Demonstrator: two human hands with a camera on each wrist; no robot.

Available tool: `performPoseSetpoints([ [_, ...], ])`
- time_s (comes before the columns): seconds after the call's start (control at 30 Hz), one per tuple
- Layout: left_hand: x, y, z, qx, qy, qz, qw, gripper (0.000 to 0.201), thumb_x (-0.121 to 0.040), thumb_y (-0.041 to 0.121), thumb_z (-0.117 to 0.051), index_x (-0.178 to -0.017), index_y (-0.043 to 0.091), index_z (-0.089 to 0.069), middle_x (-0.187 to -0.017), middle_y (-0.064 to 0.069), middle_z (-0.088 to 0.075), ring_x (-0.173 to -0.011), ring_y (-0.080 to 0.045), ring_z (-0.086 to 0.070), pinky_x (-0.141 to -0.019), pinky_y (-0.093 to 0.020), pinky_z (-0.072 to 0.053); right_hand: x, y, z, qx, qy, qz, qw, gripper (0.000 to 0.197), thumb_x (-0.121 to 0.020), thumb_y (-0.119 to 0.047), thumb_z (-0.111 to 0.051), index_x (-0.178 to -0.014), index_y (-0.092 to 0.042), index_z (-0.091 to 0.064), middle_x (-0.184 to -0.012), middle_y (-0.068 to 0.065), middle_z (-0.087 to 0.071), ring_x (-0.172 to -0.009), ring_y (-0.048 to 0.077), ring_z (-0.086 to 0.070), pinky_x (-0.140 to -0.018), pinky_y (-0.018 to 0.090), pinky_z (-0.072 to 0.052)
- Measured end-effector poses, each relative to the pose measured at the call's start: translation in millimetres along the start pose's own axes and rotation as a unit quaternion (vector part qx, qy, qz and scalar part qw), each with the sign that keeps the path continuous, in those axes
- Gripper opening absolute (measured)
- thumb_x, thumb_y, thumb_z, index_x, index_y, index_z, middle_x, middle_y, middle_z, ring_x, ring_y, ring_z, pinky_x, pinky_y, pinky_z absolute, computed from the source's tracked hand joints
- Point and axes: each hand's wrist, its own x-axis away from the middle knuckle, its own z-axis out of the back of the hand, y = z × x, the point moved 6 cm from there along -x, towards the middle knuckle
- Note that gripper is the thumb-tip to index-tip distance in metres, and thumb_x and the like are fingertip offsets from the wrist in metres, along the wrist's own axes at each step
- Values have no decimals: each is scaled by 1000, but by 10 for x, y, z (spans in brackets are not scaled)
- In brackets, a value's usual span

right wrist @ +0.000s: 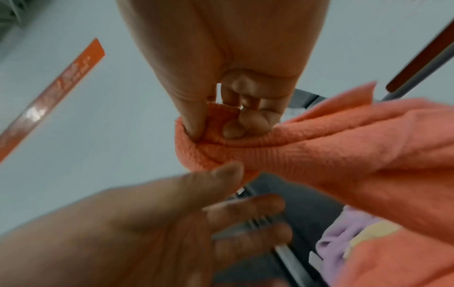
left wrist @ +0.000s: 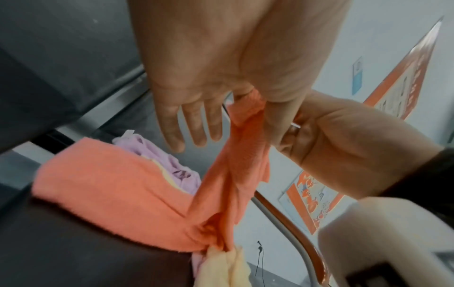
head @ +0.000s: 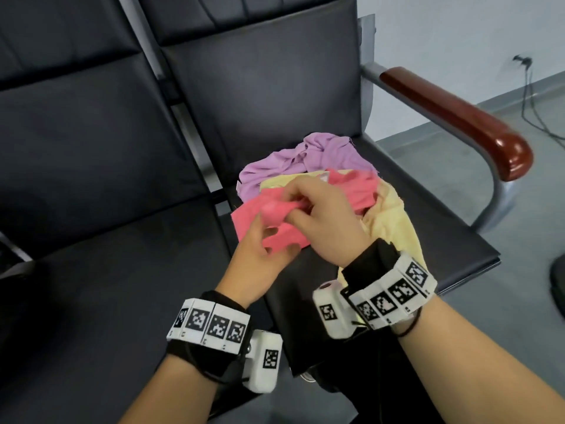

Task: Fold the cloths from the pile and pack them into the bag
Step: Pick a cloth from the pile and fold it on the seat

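A pile of cloths lies on the black chair seat (head: 428, 240): a purple cloth (head: 305, 160) at the back, a yellow cloth (head: 394, 221) on the right, a pink cloth (head: 357, 191) on top. My right hand (head: 293, 206) pinches a bunched end of the pink cloth (right wrist: 343, 145) between thumb and curled fingers and holds it above the pile. My left hand (head: 272, 240) is just below it with straight, spread fingers (left wrist: 196, 126), and its thumb touches the pink cloth from underneath. A flat black fabric thing (head: 293, 301), perhaps the bag, lies under my wrists.
A brown wooden armrest (head: 458, 117) on a metal frame bounds the seat on the right. Another black seat (head: 91, 270) adjoins on the left across a metal gap. A black cable (head: 532, 111) runs from the wall to the grey floor.
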Motion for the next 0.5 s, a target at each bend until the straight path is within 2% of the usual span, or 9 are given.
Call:
performPoseSetpoints([
  [0.07, 88, 95, 170, 2, 44, -11, 999, 41, -87, 18, -72, -124, 34, -64, -115, 15, -70, -107, -2, -65, -85, -23, -54, 83, -189, -132, -34, -20, 1, 999, 21, -73, -1, -63, -79, -20, -57, -75, -12, -57, -72, 5, -51, -66, 18, -39],
  [0.13, 223, 101, 390, -16, 81, 2, 997, 22, -89, 11, -72, -109, 18, -71, -100, 3, -73, -94, -11, -68, -82, -35, -55, 191, -277, -242, -50, -25, -6, 998, 28, -77, 1, -63, -77, -25, -53, -72, -15, -54, -70, 1, -50, -65, 15, -37],
  [0.2, 411, 89, 612, -51, 107, -2, 993, 6, -87, 10, -73, -89, 11, -68, -82, -2, -68, -74, -10, -60, -69, -32, -48, 297, -344, -373, -54, -35, -8, 998, 25, -81, -1, -63, -78, -23, -53, -72, -16, -54, -69, 0, -50, -65, 16, -37],
  [0.23, 511, 86, 712, -61, 123, -7, 990, 8, -86, 9, -74, -84, 8, -66, -81, -5, -66, -72, -10, -58, -67, -31, -46, 348, -384, -444, -47, -42, -8, 998, 19, -82, -3, -64, -79, -19, -54, -73, -14, -54, -69, 2, -49, -65, 18, -38],
  [0.3, 734, 67, 945, -57, 164, -22, 985, 11, -84, 3, -73, -78, 6, -65, -92, -4, -68, -86, -12, -63, -76, -26, -48, 458, -485, -588, -20, -55, 0, 998, 14, -82, -7, -66, -83, -18, -56, -76, -11, -57, -71, 3, -50, -65, 21, -39],
  [0.37, 976, 47, 1223, -61, 211, -29, 975, 20, -82, -4, -68, -70, 10, -60, -100, 4, -67, -97, -11, -63, -81, -21, -47, 576, -600, -748, 43, -78, 4, 996, 16, -82, -18, -70, -93, -22, -59, -82, -11, -61, -75, 6, -55, -68, 25, -43],
  [0.43, 1147, 16, 1417, -51, 232, -30, 971, 24, -82, -3, -63, -68, 15, -57, -100, 9, -69, -96, -7, -64, -81, -23, -48, 688, -638, -872, 124, -111, 3, 986, 23, -81, -28, -73, -102, -25, -63, -88, -10, -65, -83, 11, -58, -75, 34, -47],
  [0.5, 1384, 22, 1630, -33, 243, -50, 968, 22, -80, 4, -60, -68, 22, -58, -97, 10, -71, -92, -4, -66, -79, -19, -50, 787, -753, -1039, 173, -142, 19, 975, 18, -82, -31, -72, -99, -24, -69, -86, -9, -65, -85, 16, -56, -78, 38, -47],
])
